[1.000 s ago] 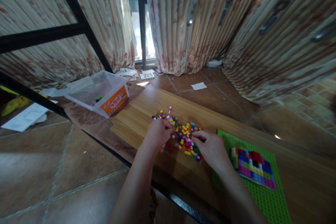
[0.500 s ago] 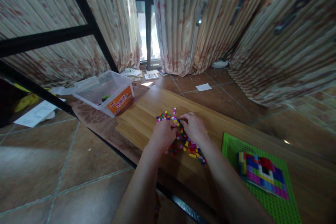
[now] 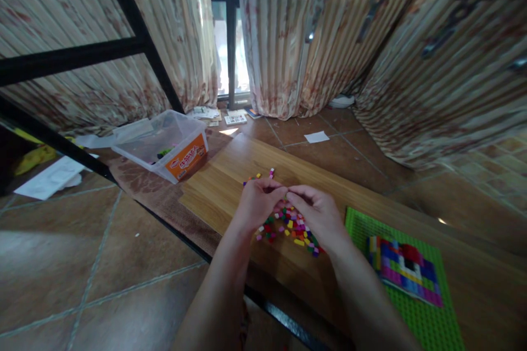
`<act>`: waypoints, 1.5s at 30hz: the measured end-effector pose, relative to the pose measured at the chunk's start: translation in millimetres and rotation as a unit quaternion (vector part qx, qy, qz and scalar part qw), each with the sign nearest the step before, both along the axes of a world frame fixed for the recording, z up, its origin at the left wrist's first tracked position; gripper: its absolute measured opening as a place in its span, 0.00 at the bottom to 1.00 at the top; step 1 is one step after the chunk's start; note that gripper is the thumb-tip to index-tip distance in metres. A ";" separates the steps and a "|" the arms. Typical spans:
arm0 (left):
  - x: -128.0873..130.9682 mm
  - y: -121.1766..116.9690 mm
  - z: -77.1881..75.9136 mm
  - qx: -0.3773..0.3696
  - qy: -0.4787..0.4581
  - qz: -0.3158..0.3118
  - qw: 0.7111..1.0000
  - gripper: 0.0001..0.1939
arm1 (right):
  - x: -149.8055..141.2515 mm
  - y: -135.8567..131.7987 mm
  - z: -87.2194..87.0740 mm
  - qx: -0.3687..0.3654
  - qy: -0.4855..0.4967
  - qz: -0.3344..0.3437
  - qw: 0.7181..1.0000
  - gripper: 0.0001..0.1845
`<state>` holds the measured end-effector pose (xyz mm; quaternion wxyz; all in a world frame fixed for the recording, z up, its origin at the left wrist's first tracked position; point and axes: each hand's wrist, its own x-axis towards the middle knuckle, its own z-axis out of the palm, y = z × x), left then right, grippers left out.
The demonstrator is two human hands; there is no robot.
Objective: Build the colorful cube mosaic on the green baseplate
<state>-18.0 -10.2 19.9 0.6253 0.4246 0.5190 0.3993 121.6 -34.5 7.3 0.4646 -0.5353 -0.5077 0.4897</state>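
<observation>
Over a pile of small coloured toy bricks (image 3: 290, 225), the fingertips of my two hands meet. My left hand (image 3: 257, 203) is closed in a pinch, thumb against fingers. My right hand (image 3: 319, 211) pinches from the other side. A speck of yellow-green, a small toy brick (image 3: 286, 196), shows between the fingertips; fingers hide most of it. To the right, a flat panel of joined multicoloured bricks (image 3: 407, 271) lies on a green studded baseplate (image 3: 356, 222). Part of the pile is covered by my hands.
The wooden board (image 3: 222, 170) carries the pile and baseplate. A clear plastic bin (image 3: 154, 145) with an orange label, holding some bricks, stands at the left on brown cloth (image 3: 164, 200). Black metal bars (image 3: 156, 71) frame the view. Papers (image 3: 317, 137) lie on the tiled floor.
Both hands have risen slightly from the brick pile and come together, fingertip to fingertip. My right hand has turned inward. The view has shifted slightly.
</observation>
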 end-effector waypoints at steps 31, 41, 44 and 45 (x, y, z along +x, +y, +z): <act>-16.9 2.1 -9.7 0.136 0.374 -0.132 0.908 0.06 | 2.3 15.7 -19.9 0.074 -0.474 0.020 0.877 0.10; -21.1 4.8 1.3 0.134 0.464 -0.115 0.868 0.14 | -9.0 31.6 -20.0 0.079 -0.535 0.061 0.839 0.08; -16.9 4.1 1.6 0.131 0.465 -0.113 0.868 0.14 | -6.8 25.8 -19.8 0.102 -0.540 0.056 0.833 0.06; -15.4 3.9 1.2 0.128 0.465 -0.111 0.869 0.14 | -6.1 23.9 -19.8 0.109 -0.543 0.056 0.831 0.06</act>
